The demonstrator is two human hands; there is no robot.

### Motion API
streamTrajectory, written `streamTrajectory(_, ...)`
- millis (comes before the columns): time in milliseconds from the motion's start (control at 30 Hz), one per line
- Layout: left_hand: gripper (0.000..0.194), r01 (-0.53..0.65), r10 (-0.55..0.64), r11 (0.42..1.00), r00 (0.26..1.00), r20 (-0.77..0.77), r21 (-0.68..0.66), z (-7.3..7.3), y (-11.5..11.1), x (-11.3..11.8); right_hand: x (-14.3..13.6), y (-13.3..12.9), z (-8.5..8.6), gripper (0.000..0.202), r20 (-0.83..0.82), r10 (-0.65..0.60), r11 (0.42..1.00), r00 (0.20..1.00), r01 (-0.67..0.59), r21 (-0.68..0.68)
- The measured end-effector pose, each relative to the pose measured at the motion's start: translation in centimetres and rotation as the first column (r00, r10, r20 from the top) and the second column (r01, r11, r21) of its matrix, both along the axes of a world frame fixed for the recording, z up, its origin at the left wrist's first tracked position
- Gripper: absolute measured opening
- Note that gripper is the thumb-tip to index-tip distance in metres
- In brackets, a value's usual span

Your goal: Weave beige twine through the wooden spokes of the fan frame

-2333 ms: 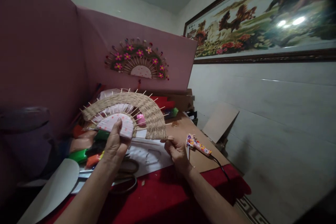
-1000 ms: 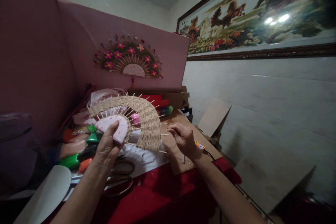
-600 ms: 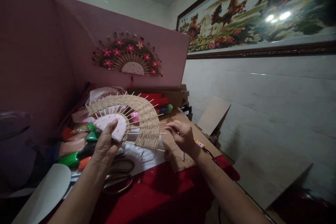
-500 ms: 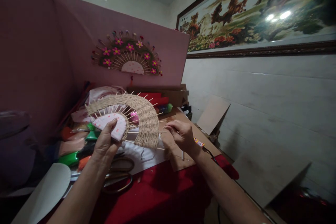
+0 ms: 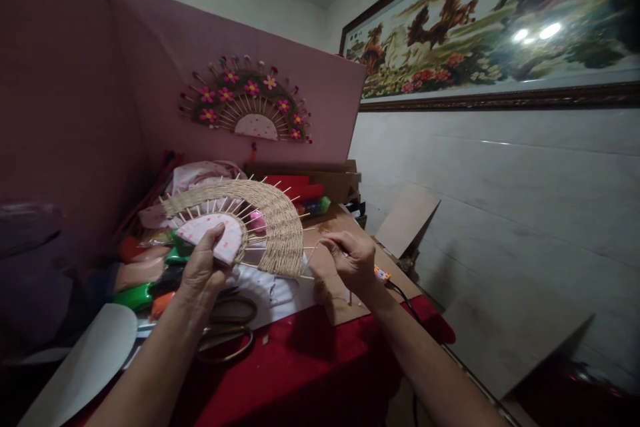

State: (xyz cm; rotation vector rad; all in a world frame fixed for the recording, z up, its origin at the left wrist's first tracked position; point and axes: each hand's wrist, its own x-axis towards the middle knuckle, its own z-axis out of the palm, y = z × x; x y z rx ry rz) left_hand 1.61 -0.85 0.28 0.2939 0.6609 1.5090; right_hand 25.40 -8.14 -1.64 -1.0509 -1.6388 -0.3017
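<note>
My left hand (image 5: 203, 270) is closed round the half-round, pink-dotted base of a fan (image 5: 283, 237), its thumb pressed on the cloth. Thin wooden sticks spread out from that base, and a broad band of tan twine is woven through them. To the right, my right hand (image 5: 350, 257) is pinched on a strand of twine (image 5: 311, 255) that runs to the lower right end of the woven band. The fan is held tilted above the table, with its stick tips poking out past the band.
Large scissors (image 5: 233, 345) lie on the red cloth (image 5: 295, 373) below the fan. Coloured packets (image 5: 134, 295) pile up at the left. A cardboard sheet (image 5: 345, 312) lies at the right. A finished flowered fan (image 5: 255, 127) hangs on the pink panel (image 5: 320, 93) behind.
My right hand has moved slightly right and away from the fan's edge, and the strand now shows stretched between them. My left hand keeps its hold on the base.
</note>
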Motion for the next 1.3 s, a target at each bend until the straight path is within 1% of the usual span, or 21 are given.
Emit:
streamTrajectory(67,0.013,-0.002,0.003,0.999,1.0,-0.024,0.05,-0.2,0.2,0.0,-0.3,0.0,0.4,0.011,-0.026,0.034,0.998,0.999,-0.035,-0.046)
streamTrajectory(133,0.013,0.002,0.001,0.997,0.999,-0.037,0.076,-0.4,0.3,-0.1,-0.8,0.1,0.5,0.013,-0.097,0.066,0.991,0.993,-0.077,-0.106)
streamTrajectory(200,0.013,0.013,-0.01,0.997,0.999,-0.038,0.079,-0.5,0.3,0.0,-1.4,0.2,0.2,0.017,-0.208,0.093,0.975,0.974,-0.131,-0.177)
streamTrajectory(300,0.013,0.028,-0.023,0.995,0.999,-0.049,0.093,-0.5,0.2,0.1,-2.3,0.5,-0.7,0.021,-0.398,0.126,0.928,0.909,-0.249,-0.276)
streamTrajectory(400,0.014,0.048,-0.042,0.992,0.998,-0.055,0.116,-0.4,0.0,0.1,-2.8,1.0,-1.3,0.019,-0.528,0.146,0.883,0.836,-0.351,-0.311)
streamTrajectory(467,0.014,0.056,-0.049,0.99,0.997,-0.051,0.133,-0.3,0.0,0.0,-2.8,1.3,-1.3,0.017,-0.545,0.156,0.884,0.824,-0.363,-0.295)
streamTrajectory(667,0.013,0.07,-0.059,0.989,0.995,-0.081,0.132,-0.1,-0.2,-0.2,-1.7,2.1,-0.6,0.011,-0.451,0.149,0.938,0.88,-0.27,-0.218)
streamTrajectory(800,0.013,0.109,-0.096,0.985,0.99,-0.106,0.134,-0.2,-0.1,-0.2,-1.1,2.1,-0.3,0.01,-0.348,0.12,0.973,0.93,-0.18,-0.144)
streamTrajectory(933,0.012,0.121,-0.104,0.985,0.985,-0.137,0.121,-0.5,0.3,-0.3,-0.6,2.0,0.1,0.011,-0.214,0.097,0.989,0.972,-0.119,-0.091)
streamTrajectory(1067,0.014,0.121,-0.105,0.987,0.985,-0.139,0.108,-0.5,0.3,-0.4,-0.3,1.9,0.8,0.014,-0.088,0.052,0.998,0.995,-0.055,-0.024)
streamTrajectory(1133,0.014,0.124,-0.108,0.987,0.984,-0.144,0.103,-0.3,0.1,-0.4,-0.3,1.9,1.3,0.013,-0.031,0.044,0.999,0.999,-0.044,0.001)
streamTrajectory(1200,0.014,0.134,-0.119,0.987,0.982,-0.148,0.092,-0.2,0.0,-0.4,-0.2,2.0,1.9,0.011,-0.002,0.065,0.998,0.998,-0.066,-0.017)
streamTrajectory(1300,0.014,0.17,-0.154,0.98,0.977,-0.147,0.104,-0.2,-0.1,-0.5,-0.2,2.3,2.2,0.01,-0.046,0.125,0.988,0.991,-0.129,-0.088)
